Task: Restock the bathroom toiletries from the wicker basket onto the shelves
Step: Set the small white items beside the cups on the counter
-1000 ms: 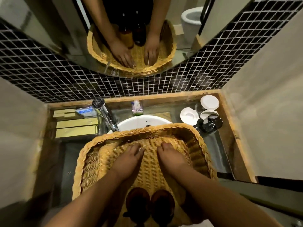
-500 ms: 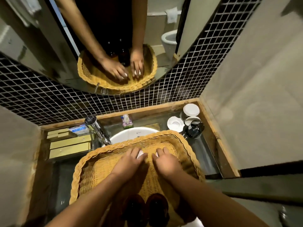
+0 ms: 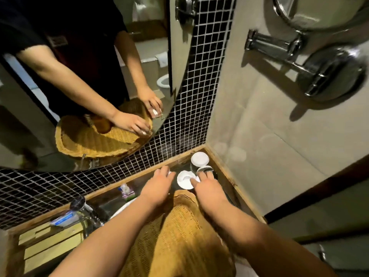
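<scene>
Head view, direct. Wicker basket (image 3: 179, 226) low centre on counter (image 3: 143, 183), partly over sink basin (image 3: 121, 206); both forearms laid across it.

Left grip (image 3: 159, 188) beyond basket's far rim, fingers curled down, pinching left white item (image 3: 170, 173) at fingertips; only a sliver showing.

Right grip (image 3: 207, 187) also beyond rim, fingers curled on right white item (image 3: 196, 179), held directly over white saucer (image 3: 183, 180). Touching saucer or just clear of it: cannot tell. Shape and long axis of either item: mostly hidden, not readable.

White-lidded cup (image 3: 199, 158) and second lidded cup (image 3: 204, 168) in far right corner of counter, just behind saucer, close to right fingertips.

Faucet (image 3: 83, 206), small bottle (image 3: 125, 189) at back edge, yellow boxes (image 3: 50, 244) far left: all well apart from both grips.

Head view, mirror (image 3: 79, 76). Confirmed in reflection: each grip closed on something small and white, basket beneath.

Judgement: step in hand probably set-down at corner cluster. Drop zone forward and right of both grips. Right grip nearer, already above saucer, likely to need only a lowering and release. Left grip just beside saucer's left edge, so short shift right or set-down on bare counter ahead. Main risk: knuckles nudging lidded cups in tight corner.
</scene>
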`<control>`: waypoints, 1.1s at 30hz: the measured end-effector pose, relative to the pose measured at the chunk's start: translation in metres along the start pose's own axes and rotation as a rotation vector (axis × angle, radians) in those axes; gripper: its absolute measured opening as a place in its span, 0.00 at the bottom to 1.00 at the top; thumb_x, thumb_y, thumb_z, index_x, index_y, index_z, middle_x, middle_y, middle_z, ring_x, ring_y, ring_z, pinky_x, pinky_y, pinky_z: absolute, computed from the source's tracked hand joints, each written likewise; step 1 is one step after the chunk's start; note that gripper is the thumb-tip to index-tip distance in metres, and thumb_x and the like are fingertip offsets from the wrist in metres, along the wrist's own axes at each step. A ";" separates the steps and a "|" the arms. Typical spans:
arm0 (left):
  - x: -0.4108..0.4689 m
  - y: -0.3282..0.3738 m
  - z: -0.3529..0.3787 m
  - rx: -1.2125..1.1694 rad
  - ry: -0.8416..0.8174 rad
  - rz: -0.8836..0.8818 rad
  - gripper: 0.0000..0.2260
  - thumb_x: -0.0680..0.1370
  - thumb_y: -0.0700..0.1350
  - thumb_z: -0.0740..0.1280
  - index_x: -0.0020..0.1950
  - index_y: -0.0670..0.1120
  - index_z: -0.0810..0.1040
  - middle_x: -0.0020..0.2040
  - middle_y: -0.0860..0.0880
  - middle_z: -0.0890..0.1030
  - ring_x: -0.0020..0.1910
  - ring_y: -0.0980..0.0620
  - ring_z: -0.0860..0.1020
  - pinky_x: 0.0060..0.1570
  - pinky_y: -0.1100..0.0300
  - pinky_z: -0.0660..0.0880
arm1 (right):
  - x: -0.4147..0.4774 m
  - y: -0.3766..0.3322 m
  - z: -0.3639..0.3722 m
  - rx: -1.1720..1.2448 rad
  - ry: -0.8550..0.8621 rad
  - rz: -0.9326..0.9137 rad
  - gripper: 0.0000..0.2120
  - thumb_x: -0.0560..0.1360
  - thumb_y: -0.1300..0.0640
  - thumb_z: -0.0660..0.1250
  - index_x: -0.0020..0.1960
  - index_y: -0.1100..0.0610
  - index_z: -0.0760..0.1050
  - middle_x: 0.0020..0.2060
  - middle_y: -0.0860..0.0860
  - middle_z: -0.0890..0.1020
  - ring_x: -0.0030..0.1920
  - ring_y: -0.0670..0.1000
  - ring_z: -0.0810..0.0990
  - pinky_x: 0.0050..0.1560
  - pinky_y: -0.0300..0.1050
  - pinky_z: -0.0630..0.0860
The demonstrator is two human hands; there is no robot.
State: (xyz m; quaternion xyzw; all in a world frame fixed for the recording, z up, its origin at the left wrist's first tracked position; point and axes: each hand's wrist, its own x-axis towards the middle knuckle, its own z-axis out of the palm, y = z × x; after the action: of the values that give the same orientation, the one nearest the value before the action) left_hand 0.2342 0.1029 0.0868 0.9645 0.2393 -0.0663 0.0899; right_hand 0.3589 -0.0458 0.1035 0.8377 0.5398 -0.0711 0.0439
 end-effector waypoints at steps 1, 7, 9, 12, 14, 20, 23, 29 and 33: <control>0.009 0.003 0.002 0.002 -0.010 0.005 0.25 0.77 0.37 0.64 0.73 0.47 0.63 0.69 0.43 0.62 0.66 0.41 0.66 0.61 0.45 0.74 | 0.002 0.004 0.001 0.007 0.009 0.012 0.23 0.78 0.63 0.61 0.72 0.55 0.67 0.70 0.58 0.66 0.66 0.62 0.64 0.60 0.55 0.72; 0.062 0.017 0.022 0.062 -0.181 0.060 0.21 0.77 0.38 0.65 0.70 0.47 0.67 0.64 0.43 0.67 0.62 0.41 0.70 0.60 0.46 0.74 | 0.023 0.019 0.017 0.039 -0.018 0.038 0.20 0.80 0.59 0.60 0.71 0.54 0.68 0.69 0.58 0.67 0.67 0.60 0.64 0.63 0.54 0.68; 0.080 0.015 0.029 0.093 -0.232 0.094 0.22 0.77 0.37 0.65 0.71 0.47 0.68 0.65 0.42 0.67 0.61 0.40 0.71 0.61 0.47 0.73 | 0.030 0.021 0.025 0.044 -0.020 0.034 0.20 0.79 0.59 0.62 0.70 0.55 0.69 0.68 0.58 0.68 0.66 0.61 0.64 0.62 0.54 0.69; 0.104 0.008 0.041 0.119 -0.276 0.133 0.22 0.77 0.36 0.65 0.70 0.48 0.68 0.65 0.42 0.67 0.60 0.40 0.73 0.61 0.47 0.73 | 0.036 0.025 0.035 0.057 0.008 0.017 0.21 0.78 0.60 0.64 0.71 0.55 0.69 0.65 0.58 0.71 0.64 0.60 0.66 0.59 0.51 0.71; 0.116 0.003 0.050 0.123 -0.316 0.153 0.22 0.77 0.36 0.64 0.70 0.48 0.68 0.64 0.42 0.67 0.59 0.40 0.73 0.60 0.48 0.73 | 0.043 0.030 0.040 0.078 -0.018 -0.007 0.20 0.79 0.61 0.61 0.71 0.56 0.69 0.67 0.58 0.70 0.66 0.61 0.65 0.60 0.53 0.70; 0.139 -0.003 0.079 0.105 -0.364 0.233 0.27 0.76 0.39 0.67 0.74 0.48 0.65 0.66 0.43 0.67 0.58 0.42 0.74 0.58 0.50 0.73 | 0.056 0.045 0.050 0.030 -0.131 -0.076 0.18 0.79 0.61 0.60 0.69 0.58 0.70 0.68 0.60 0.68 0.67 0.61 0.63 0.62 0.55 0.68; 0.150 0.001 0.093 0.090 -0.370 0.248 0.28 0.76 0.43 0.68 0.75 0.46 0.64 0.70 0.40 0.64 0.62 0.40 0.73 0.63 0.48 0.72 | 0.060 0.049 0.059 0.034 -0.142 -0.083 0.20 0.79 0.61 0.60 0.70 0.58 0.68 0.71 0.60 0.65 0.68 0.62 0.63 0.63 0.55 0.67; 0.167 0.008 0.109 0.022 -0.386 0.242 0.25 0.77 0.51 0.66 0.73 0.46 0.67 0.70 0.39 0.64 0.62 0.39 0.72 0.63 0.49 0.72 | 0.066 0.062 0.081 0.011 -0.152 -0.140 0.23 0.78 0.60 0.60 0.72 0.58 0.65 0.71 0.61 0.64 0.69 0.63 0.61 0.63 0.56 0.67; 0.166 0.013 0.112 0.022 -0.377 0.256 0.22 0.79 0.50 0.66 0.71 0.46 0.68 0.67 0.41 0.67 0.59 0.41 0.73 0.59 0.50 0.74 | 0.068 0.069 0.091 0.026 -0.125 -0.119 0.24 0.75 0.60 0.66 0.70 0.56 0.68 0.68 0.60 0.67 0.66 0.62 0.64 0.61 0.56 0.70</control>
State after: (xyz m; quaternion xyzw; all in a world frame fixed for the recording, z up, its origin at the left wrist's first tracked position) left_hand 0.3766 0.1435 -0.0488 0.9585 0.0929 -0.2360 0.1300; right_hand 0.4431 -0.0269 0.0018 0.7985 0.5839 -0.1325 0.0623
